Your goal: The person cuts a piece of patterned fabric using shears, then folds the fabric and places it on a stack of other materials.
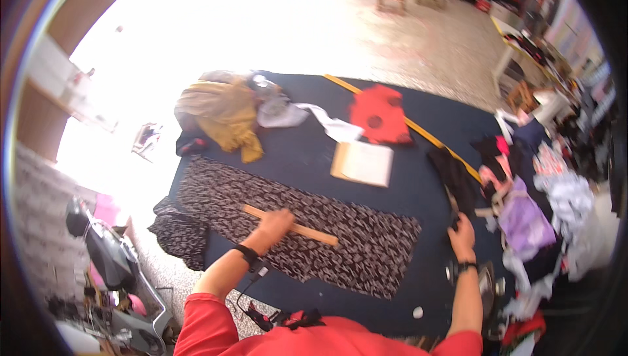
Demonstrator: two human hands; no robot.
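Note:
A long piece of black cloth with a pale print (353, 241) lies flat across the dark table (294, 304). My left hand (276, 225) is closed over a wooden ruler (317, 234) that rests slantwise on this cloth. To the right, past the cloth's end, my right hand (462, 235) has its fingers curled around something small and dark, too blurred to name. Just beyond that hand lies a dark piece of cloth (451, 176). A bunched part of the printed cloth (180, 232) hangs at the table's left edge.
Farther back are an open notebook (373, 163), red cloth (379, 115), a yellow measuring stick (428, 135) and a mustard-and-brown cloth heap (222, 111). Mixed scraps (523, 219) crowd the right side. A small white piece (418, 313) lies near me. A motorbike (118, 264) stands left.

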